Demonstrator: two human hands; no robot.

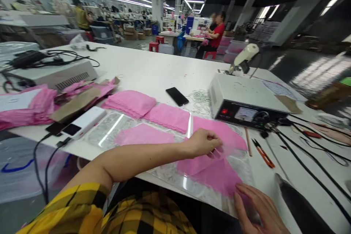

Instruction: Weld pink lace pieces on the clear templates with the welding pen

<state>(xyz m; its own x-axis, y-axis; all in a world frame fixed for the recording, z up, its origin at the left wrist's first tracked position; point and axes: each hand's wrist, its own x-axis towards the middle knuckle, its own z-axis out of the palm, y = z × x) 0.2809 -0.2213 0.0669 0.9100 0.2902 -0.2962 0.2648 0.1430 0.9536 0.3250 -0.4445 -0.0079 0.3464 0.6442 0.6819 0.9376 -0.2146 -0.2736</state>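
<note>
My left hand [203, 142] reaches across the work, its thumb and fingers pinched on a thin, sheer pink fabric piece [216, 175], lifting its upper edge. At the piece's lower right corner is my right hand [256, 206], fingertips and thumb close together on the cloth. Beneath lies a clear plastic sheet [175, 175] on the white table. Another pink piece [227, 133] lies flat just beyond my left hand. To the left, a single pink piece [145, 135] rests on the plastic, below two neat stacks of pink pieces [130, 102] [170, 116].
A grey machine box [249, 98] with a dial stands at back right. Orange-handled thread snips [263, 153] and black cables [309, 161] lie to the right. A phone [177, 96], white power bank [85, 121] and pink bundles [35, 106] occupy the table. A seated person [216, 34] works beyond.
</note>
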